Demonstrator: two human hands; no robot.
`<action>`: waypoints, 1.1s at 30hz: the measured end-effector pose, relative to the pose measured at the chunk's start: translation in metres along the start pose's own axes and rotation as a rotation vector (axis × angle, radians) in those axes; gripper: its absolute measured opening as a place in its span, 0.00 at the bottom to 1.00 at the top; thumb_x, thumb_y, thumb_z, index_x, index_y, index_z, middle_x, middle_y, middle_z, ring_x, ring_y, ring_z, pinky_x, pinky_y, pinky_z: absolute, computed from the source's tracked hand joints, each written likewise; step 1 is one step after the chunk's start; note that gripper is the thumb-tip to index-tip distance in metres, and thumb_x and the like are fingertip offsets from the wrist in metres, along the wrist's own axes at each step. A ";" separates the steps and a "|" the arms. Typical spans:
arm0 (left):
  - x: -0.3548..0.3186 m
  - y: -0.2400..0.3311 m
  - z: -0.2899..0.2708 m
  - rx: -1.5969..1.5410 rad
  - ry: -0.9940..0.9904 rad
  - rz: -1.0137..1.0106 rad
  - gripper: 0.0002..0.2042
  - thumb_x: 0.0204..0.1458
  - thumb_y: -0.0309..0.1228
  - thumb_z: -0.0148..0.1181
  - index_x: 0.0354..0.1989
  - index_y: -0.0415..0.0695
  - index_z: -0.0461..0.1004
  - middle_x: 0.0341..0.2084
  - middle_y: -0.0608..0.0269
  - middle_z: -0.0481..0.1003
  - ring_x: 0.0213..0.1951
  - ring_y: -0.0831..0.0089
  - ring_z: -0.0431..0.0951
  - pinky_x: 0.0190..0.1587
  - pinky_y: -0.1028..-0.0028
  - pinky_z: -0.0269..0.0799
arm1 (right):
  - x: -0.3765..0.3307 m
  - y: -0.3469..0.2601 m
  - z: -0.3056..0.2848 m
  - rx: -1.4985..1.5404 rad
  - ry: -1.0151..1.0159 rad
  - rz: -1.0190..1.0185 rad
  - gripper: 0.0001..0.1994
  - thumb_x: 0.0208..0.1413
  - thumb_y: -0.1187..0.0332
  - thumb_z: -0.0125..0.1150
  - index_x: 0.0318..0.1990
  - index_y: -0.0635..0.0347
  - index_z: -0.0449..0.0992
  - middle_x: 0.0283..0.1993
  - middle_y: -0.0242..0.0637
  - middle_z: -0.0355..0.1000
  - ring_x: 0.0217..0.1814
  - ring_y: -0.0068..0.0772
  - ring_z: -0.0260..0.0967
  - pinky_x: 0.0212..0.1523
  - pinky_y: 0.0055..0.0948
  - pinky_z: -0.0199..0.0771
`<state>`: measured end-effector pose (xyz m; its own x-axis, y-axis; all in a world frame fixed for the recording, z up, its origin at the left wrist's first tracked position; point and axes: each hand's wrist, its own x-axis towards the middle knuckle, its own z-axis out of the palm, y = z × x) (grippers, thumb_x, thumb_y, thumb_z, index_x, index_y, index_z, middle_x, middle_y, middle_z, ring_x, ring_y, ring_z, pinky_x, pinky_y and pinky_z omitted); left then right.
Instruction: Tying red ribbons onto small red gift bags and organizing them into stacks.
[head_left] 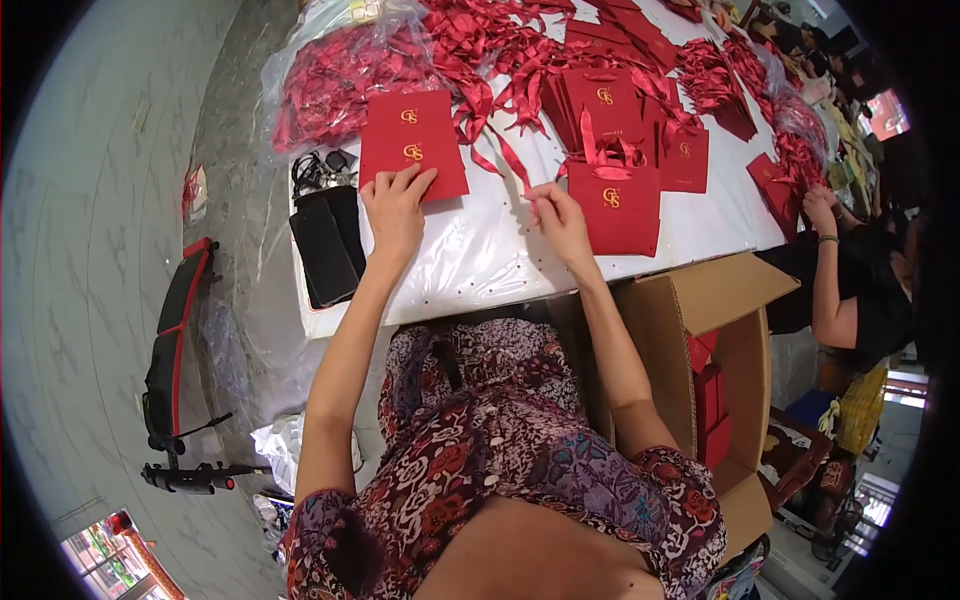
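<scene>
Left hand (395, 205) laid flat, fingers spread, on flat red paper bag (413, 145) at white table (470, 260) edge — right hand (558, 215) fingertips pinched on red ribbon (510, 160) end beside it.

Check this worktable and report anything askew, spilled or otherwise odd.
Loose red ribbons lie tangled across the table's far side, some spilling from a clear plastic bag. The flat red paper bag under the left hand sits slightly tilted. The right hand pinches a ribbon end. Nothing looks damaged.
</scene>
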<state>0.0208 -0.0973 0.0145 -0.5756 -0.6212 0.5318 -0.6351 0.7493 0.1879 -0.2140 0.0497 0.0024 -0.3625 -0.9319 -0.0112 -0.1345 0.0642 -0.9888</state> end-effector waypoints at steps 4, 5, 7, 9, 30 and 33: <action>-0.025 0.026 -0.018 -0.103 0.044 0.075 0.24 0.39 0.21 0.62 0.49 0.55 0.81 0.45 0.67 0.77 0.47 0.65 0.72 0.51 0.62 0.59 | -0.021 -0.007 -0.014 0.270 0.012 0.041 0.11 0.67 0.74 0.49 0.52 0.65 0.74 0.40 0.30 0.74 0.38 0.19 0.72 0.41 0.20 0.73; -0.036 0.035 -0.019 -0.128 0.056 0.101 0.24 0.38 0.21 0.62 0.48 0.55 0.81 0.44 0.68 0.77 0.46 0.65 0.72 0.50 0.63 0.60 | -0.026 -0.016 -0.015 0.269 0.009 0.042 0.11 0.67 0.74 0.49 0.52 0.65 0.74 0.40 0.30 0.74 0.38 0.19 0.72 0.41 0.20 0.73; -0.057 0.059 -0.027 -0.130 0.041 0.141 0.24 0.39 0.21 0.61 0.48 0.55 0.81 0.44 0.69 0.77 0.44 0.66 0.71 0.48 0.63 0.60 | -0.037 -0.031 -0.016 0.330 0.034 0.029 0.10 0.66 0.74 0.51 0.50 0.66 0.76 0.41 0.31 0.74 0.39 0.19 0.71 0.42 0.20 0.73; -0.082 0.076 -0.033 -0.166 -0.063 0.155 0.22 0.41 0.24 0.59 0.49 0.55 0.80 0.44 0.70 0.76 0.44 0.66 0.71 0.47 0.63 0.61 | -0.046 -0.032 -0.027 0.314 0.034 0.053 0.09 0.66 0.74 0.52 0.48 0.66 0.77 0.42 0.32 0.74 0.41 0.19 0.71 0.44 0.20 0.72; -0.041 0.066 0.013 -0.217 -0.417 -0.027 0.35 0.40 0.45 0.73 0.57 0.41 0.72 0.45 0.57 0.71 0.49 0.57 0.66 0.51 0.59 0.59 | -0.058 -0.026 0.013 -0.040 -0.070 0.015 0.06 0.60 0.72 0.63 0.41 0.66 0.78 0.32 0.31 0.77 0.32 0.18 0.73 0.32 0.21 0.71; -0.038 0.067 0.012 -0.249 -0.436 -0.016 0.33 0.37 0.44 0.75 0.52 0.41 0.73 0.44 0.58 0.70 0.48 0.58 0.66 0.50 0.60 0.59 | -0.046 -0.006 0.031 -0.285 0.033 -0.106 0.07 0.56 0.70 0.64 0.37 0.65 0.77 0.30 0.40 0.77 0.30 0.32 0.75 0.33 0.31 0.73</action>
<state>-0.0058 -0.0265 -0.0031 -0.7619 -0.6317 0.1429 -0.5340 0.7376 0.4133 -0.1674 0.0809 0.0046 -0.3618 -0.9269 0.0994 -0.4252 0.0692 -0.9025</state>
